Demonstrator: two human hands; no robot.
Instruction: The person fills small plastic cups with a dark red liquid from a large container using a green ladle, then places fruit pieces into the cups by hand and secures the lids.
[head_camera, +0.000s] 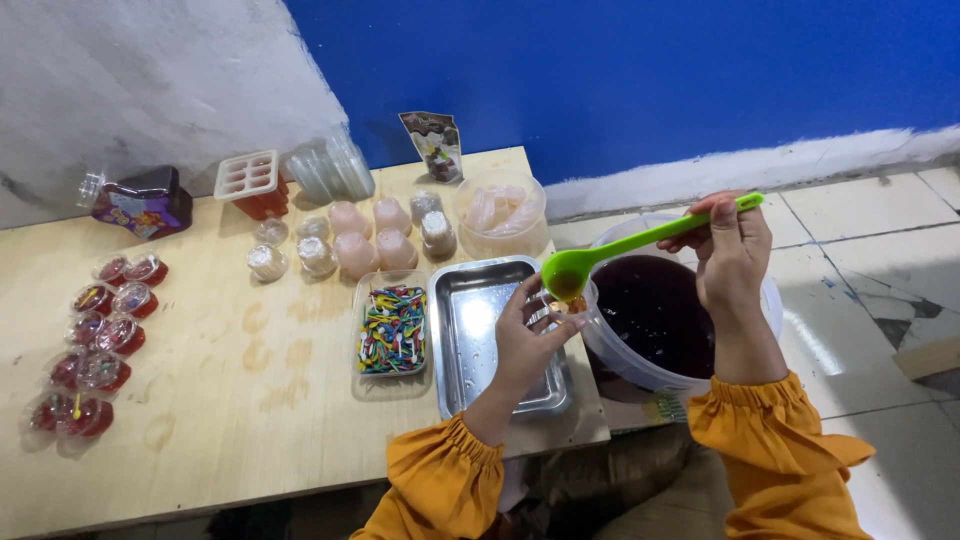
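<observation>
the right hand is gripping a green ladle by its handle, its bowl tipping over a small clear cup that the left hand is holding above the steel tray on the worktop, beside the bucket of dark liquid.

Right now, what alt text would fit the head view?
The right hand tips a green ladle over a small cup in the left hand, above a steel tray beside a bucket of dark liquid.
</observation>
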